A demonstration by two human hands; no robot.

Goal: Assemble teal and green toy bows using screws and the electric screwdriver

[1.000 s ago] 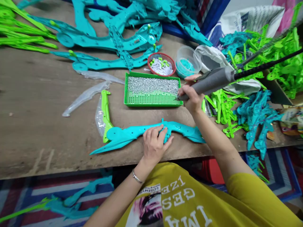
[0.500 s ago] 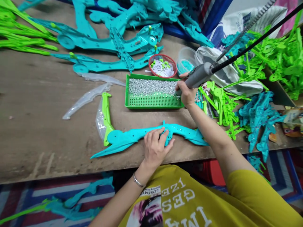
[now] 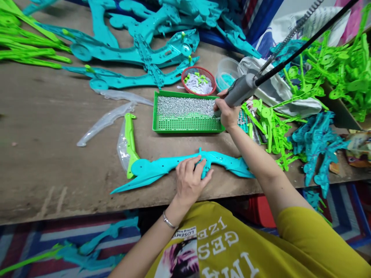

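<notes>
1. Workpiece: a long turquoise plastic bow-shaped part (image 3: 162, 166) lies along the near edge of the brown bench (image 3: 49, 127), its pointed end toward the bench's left side.
2. Left hand (image 3: 189, 177): lies palm down over the middle of the bow-shaped part, fingers bent and touching it (whether they clamp it or only press, the view cannot tell).
3. Right hand (image 3: 227, 112): wrapped closed around a grey cylindrical power screwdriver (image 3: 242, 90) with a black cable (image 3: 304, 38) at its upper end. The tool slants down toward the right end of the tray; contact at its tip is too small to tell.
4. Tray: a green perforated rectangular plastic tray (image 3: 185, 131) sits beyond the bow-shaped part, with small silver metal screws (image 3: 185, 106) heaped along its far side.
5. Adjacent part: a narrow lime-green plastic arm (image 3: 130, 135) lies just beside the workpiece's rounded left portion, next to a clear plastic blade (image 3: 122, 150).
6. Containers: a round red plastic basket (image 3: 198, 92) stands behind the tray's far right corner.
</notes>
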